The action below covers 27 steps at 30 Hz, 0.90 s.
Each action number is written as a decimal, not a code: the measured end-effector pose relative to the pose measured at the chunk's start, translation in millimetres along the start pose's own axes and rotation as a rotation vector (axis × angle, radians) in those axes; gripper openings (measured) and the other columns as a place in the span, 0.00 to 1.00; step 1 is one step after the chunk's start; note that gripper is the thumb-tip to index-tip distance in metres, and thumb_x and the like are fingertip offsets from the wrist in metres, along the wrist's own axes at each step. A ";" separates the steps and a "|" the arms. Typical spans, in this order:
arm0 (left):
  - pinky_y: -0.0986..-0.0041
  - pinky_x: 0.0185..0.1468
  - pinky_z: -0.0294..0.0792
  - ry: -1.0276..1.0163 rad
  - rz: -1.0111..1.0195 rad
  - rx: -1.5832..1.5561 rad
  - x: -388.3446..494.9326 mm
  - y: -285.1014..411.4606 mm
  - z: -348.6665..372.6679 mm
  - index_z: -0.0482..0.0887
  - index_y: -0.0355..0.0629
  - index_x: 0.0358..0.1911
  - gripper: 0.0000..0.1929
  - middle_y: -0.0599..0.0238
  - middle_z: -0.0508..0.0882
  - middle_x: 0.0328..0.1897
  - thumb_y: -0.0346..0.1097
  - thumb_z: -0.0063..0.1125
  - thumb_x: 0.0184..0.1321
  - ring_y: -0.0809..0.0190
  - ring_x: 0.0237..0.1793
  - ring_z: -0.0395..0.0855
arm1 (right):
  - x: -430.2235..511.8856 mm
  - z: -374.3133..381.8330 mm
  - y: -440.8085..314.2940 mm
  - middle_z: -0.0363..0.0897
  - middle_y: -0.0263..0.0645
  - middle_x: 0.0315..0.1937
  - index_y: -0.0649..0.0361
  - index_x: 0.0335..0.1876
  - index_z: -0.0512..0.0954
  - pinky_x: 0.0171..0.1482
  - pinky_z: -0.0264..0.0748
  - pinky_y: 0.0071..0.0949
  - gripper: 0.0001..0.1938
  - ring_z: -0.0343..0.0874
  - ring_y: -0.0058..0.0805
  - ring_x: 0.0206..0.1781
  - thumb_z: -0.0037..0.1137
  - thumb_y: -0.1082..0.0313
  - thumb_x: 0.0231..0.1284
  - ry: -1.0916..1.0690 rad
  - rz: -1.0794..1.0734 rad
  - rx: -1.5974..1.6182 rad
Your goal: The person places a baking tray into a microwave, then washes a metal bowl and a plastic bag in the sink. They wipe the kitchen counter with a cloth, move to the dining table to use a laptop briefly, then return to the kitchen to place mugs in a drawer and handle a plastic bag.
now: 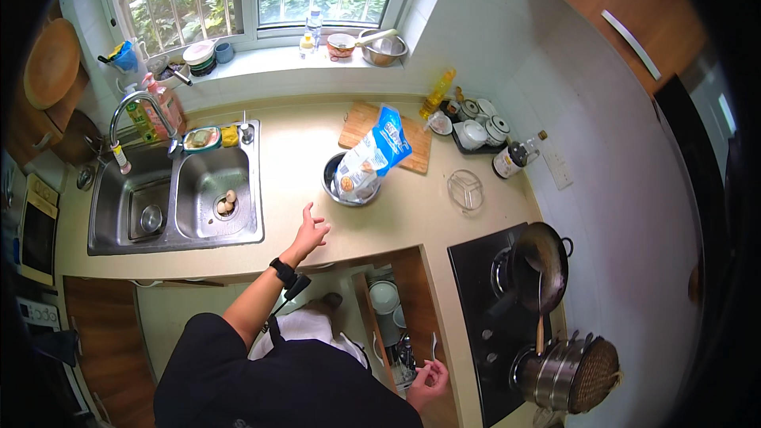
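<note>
My left hand (310, 230) reaches over the front of the beige counter with its fingers apart and nothing in them. Just beyond it stands a metal bowl (326, 175) with a blue and white plastic food bag (362, 160) leaning in it, tilted to the right. Behind the bag lies a wooden cutting board (421, 145). My right hand (433, 375) is low at the right, beside a pulled-out drawer (368, 321) that holds white dishes (384, 297) and utensils; its fingers are curled, and whether they hold something cannot be told.
A double steel sink (260, 190) with eggshells (226, 203) is at the left. To the right are a wire rack (466, 191), a black gas stove (469, 285), a wok (550, 261) and a steamer pot (547, 371). Bottles and a tray of lidded jars (484, 131) stand at the back right.
</note>
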<state>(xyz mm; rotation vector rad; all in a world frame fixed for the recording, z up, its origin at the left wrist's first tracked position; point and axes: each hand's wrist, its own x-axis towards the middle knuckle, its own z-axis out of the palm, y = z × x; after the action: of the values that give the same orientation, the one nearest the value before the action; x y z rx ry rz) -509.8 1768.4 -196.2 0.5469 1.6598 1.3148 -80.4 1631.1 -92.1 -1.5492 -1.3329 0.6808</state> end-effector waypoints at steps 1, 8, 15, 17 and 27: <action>0.62 0.40 0.83 0.036 -0.008 0.011 12.7 5.2 0.6 0.38 0.51 0.76 0.46 0.43 0.70 0.67 0.34 0.61 0.62 0.51 0.48 0.83 | 6.9 6.3 -3.3 0.82 0.44 0.39 0.68 0.51 0.74 0.37 0.78 0.21 0.12 0.81 0.24 0.31 0.54 0.78 0.63 -0.024 0.026 -0.004; 0.63 0.39 0.83 0.152 -0.086 -0.033 67.2 19.2 9.3 0.44 0.47 0.73 0.37 0.47 0.74 0.61 0.38 0.54 0.66 0.54 0.48 0.82 | 64.8 31.4 -25.1 0.85 0.41 0.33 0.67 0.45 0.78 0.31 0.79 0.22 0.09 0.83 0.25 0.27 0.56 0.78 0.60 -0.044 -0.112 -0.182; 0.58 0.47 0.80 0.054 -0.149 -0.200 74.4 14.1 8.7 0.47 0.47 0.72 0.36 0.52 0.77 0.57 0.45 0.56 0.69 0.55 0.54 0.78 | 99.0 59.1 -39.6 0.84 0.43 0.34 0.68 0.47 0.77 0.33 0.79 0.22 0.10 0.83 0.26 0.28 0.55 0.79 0.60 -0.122 -0.151 -0.175; 0.57 0.48 0.80 0.058 -0.154 -0.239 73.1 14.0 10.5 0.47 0.46 0.71 0.37 0.51 0.77 0.58 0.46 0.57 0.69 0.54 0.54 0.79 | 105.0 66.1 -41.0 0.84 0.44 0.35 0.69 0.47 0.77 0.34 0.79 0.22 0.10 0.82 0.26 0.29 0.55 0.79 0.60 -0.148 -0.125 -0.150; 0.66 0.52 0.76 0.157 -0.036 -0.006 45.1 4.9 6.4 0.63 0.36 0.64 0.31 0.51 0.86 0.47 0.39 0.61 0.59 0.54 0.47 0.86 | 153.9 99.3 -43.9 0.83 0.43 0.34 0.67 0.45 0.79 0.35 0.80 0.24 0.09 0.82 0.27 0.28 0.56 0.77 0.60 -0.307 -0.300 -0.143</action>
<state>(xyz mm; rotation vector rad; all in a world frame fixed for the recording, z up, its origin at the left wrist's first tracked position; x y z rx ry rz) -526.8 1808.9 -209.0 0.4173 1.7844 1.3646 -146.7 1805.6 -66.5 -1.3495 -1.8348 0.6621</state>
